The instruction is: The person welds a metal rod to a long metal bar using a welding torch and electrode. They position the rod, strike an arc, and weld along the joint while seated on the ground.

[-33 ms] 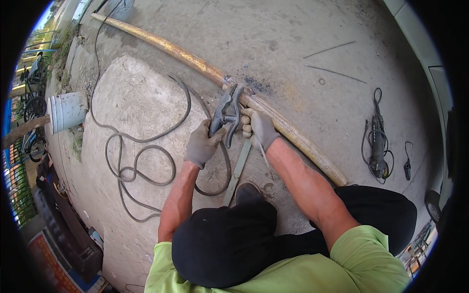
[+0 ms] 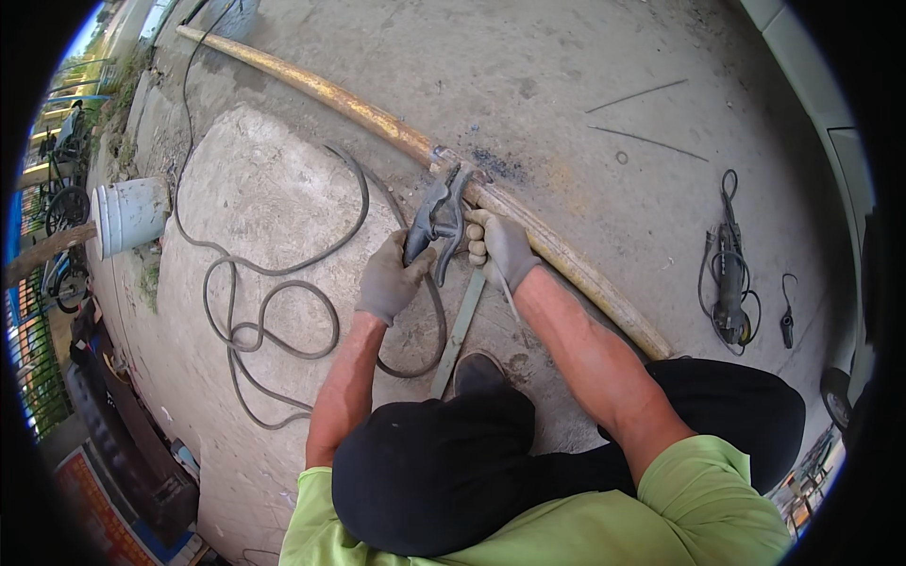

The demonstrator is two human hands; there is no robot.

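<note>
A grey welding electrode holder (image 2: 432,212) is gripped at its handle end by my gloved left hand (image 2: 389,275); its jaws point toward a rusty yellow pipe (image 2: 373,118). My gloved right hand (image 2: 502,247) is closed just right of the holder's lever, with a thin welding rod (image 2: 513,304) passing through its fingers and sticking out below. The pipe runs diagonally across the ground beyond both hands, with a dark joint near the holder's jaws. Whether the rod's upper end touches the holder cannot be made out.
Black cable (image 2: 283,283) loops over the concrete at left, near a white bucket (image 2: 132,215). A green flat bar (image 2: 459,332) lies by my shoe (image 2: 480,374). Two thin rods (image 2: 651,141) lie beyond the pipe. An angle grinder (image 2: 729,283) with its cord is at right, near a vehicle (image 2: 826,90).
</note>
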